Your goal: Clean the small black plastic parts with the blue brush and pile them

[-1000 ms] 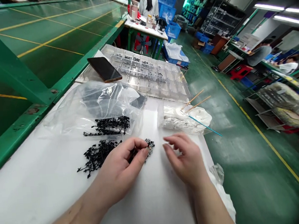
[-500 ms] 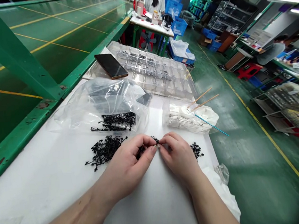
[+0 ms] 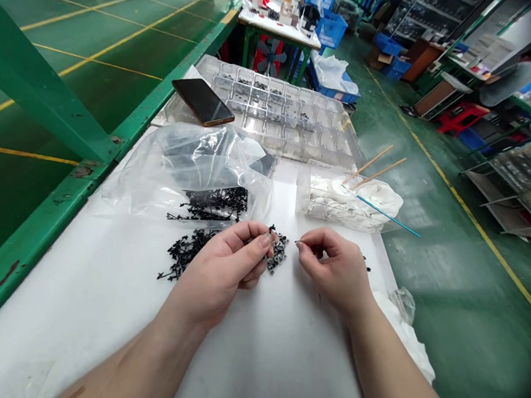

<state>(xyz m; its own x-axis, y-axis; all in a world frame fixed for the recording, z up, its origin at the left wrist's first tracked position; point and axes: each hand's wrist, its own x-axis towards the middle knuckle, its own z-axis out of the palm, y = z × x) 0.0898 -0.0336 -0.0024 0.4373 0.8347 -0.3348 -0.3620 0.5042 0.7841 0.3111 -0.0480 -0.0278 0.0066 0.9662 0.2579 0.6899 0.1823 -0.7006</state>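
My left hand [image 3: 236, 260] is closed, thumb against forefinger, on a small black part [image 3: 272, 228] whose tip shows above the fingers. Just beyond and below those fingertips lies a heap of small metal nuts or rings [image 3: 278, 255]. To the right of the heap, my right hand [image 3: 331, 261] pinches a tiny piece [image 3: 296, 242], too small to name. A loose pile of thin black stemmed parts [image 3: 184, 251] lies left of my left hand, partly hidden by it. More such black parts [image 3: 217, 203] sit in the mouth of a clear plastic bag [image 3: 187, 150].
Beyond the bag lie a phone [image 3: 203, 101] and a clear compartment tray [image 3: 281, 114] with small parts. A clear box of white cloth [image 3: 339, 195] holds sticks. A green metal frame [image 3: 62, 210] borders the left; another person stands at a far table [image 3: 273, 22].
My hands were together at the fingertips and have moved apart, the right one to the right. The heap of metal pieces between them now shows. The whole view has shifted slightly.
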